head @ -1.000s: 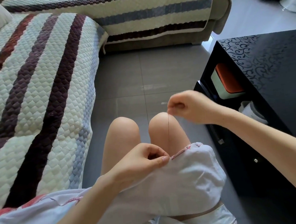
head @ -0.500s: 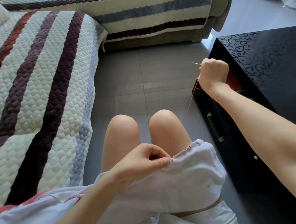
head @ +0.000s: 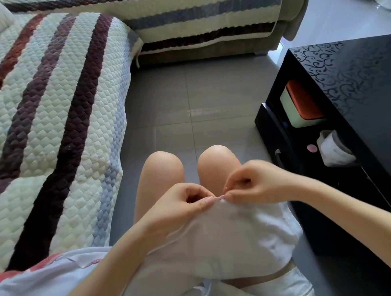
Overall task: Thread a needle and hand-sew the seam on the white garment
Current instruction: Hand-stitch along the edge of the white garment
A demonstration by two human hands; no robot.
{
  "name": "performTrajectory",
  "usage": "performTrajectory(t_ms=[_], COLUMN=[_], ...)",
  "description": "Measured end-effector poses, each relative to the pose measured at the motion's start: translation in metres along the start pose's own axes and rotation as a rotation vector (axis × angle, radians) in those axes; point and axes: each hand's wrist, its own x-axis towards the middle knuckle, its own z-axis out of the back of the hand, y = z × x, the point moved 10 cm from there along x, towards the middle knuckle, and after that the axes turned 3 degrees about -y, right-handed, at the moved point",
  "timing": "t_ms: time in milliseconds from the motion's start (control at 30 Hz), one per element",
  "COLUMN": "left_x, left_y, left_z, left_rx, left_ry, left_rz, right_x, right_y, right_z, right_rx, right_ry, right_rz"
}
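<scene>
The white garment point(head: 240, 239) lies draped over my lap, below my bare knees. My left hand point(head: 182, 208) pinches its upper seam edge between thumb and forefinger. My right hand point(head: 255, 185) has come in close from the right, its fingertips pinched together right at the same seam spot, almost touching my left thumb. The needle is too small to make out between the fingers, and the thread does not show. A pink-trimmed part of the garment point(head: 66, 261) trails off to the lower left.
A striped quilted sofa cover point(head: 49, 125) fills the left and top. A glossy black table point(head: 353, 104) stands close on the right, with an orange-and-cream box point(head: 302, 104) and a white roll point(head: 333, 147) on its open shelf. Grey floor tiles point(head: 198, 101) lie ahead.
My right hand, which had pulled the thread up and out toward the black table, has come back down to the seam beside my left hand. My left hand has kept its pinch.
</scene>
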Motion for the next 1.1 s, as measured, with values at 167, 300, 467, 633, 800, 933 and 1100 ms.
performTrajectory(t_ms=[167,300,467,633,800,933,1100], left_x=[-0.003,-0.002,-0.001,-0.001,0.000,0.000,0.000], left_y=[-0.002,-0.002,0.000,0.004,0.005,0.006,0.007], left_z=[0.010,0.006,0.007,0.007,0.005,0.005,0.005], left_rx=[0.290,0.385,0.349,0.339,0.292,0.237,0.202], left_ry=[-0.137,-0.158,-0.166,-0.163,-0.163,-0.184,-0.182], left_rz=[-0.042,-0.018,0.000,0.011,0.020,0.023,0.024], right_x=[-0.019,-0.025,-0.034,-0.046,-0.052,-0.052,-0.051], right_y=[-0.016,-0.023,-0.014,-0.001,0.012,0.012,0.011], right_z=[-0.004,-0.002,0.008,-0.006,-0.007,-0.002,-0.003], right_rx=[0.095,0.147,0.200,0.144,-0.080,-0.080,-0.055], right_ry=[-0.074,-0.111,-0.224,-0.279,-0.472,-0.526,-0.512], right_rz=[-0.058,-0.107,-0.059,-0.038,0.020,0.007,-0.010])
